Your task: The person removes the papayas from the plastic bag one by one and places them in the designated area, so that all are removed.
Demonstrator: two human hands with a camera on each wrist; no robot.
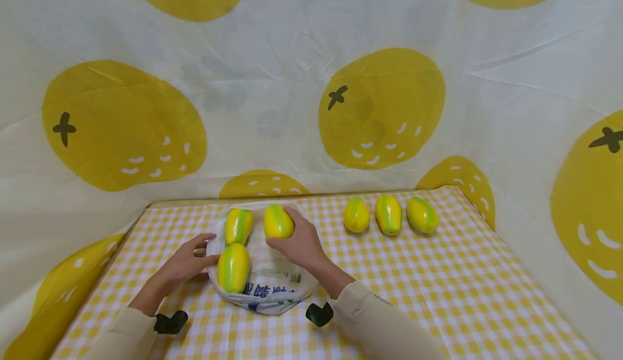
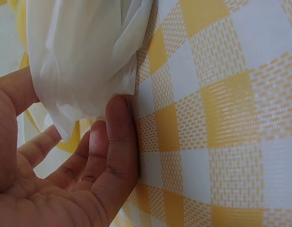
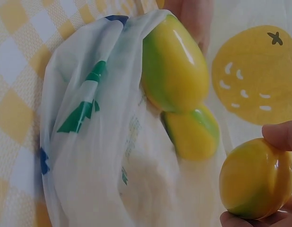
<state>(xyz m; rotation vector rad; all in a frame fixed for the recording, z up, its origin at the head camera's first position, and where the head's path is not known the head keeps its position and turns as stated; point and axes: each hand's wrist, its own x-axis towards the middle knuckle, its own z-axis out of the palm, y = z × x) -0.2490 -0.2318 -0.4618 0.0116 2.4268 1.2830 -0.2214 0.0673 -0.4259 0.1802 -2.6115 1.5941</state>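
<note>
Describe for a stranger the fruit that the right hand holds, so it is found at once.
On the checked tablecloth lies a white plastic bag. Near its far edge, the right hand holds this yellow, green-striped fruit, the only one held.

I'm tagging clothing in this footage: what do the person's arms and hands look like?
The left sleeve and right sleeve are beige; the right bears a small, unreadable mark. The left hand and right hand wear no gloves. A dark, angular piece shows beside each wrist.
</note>
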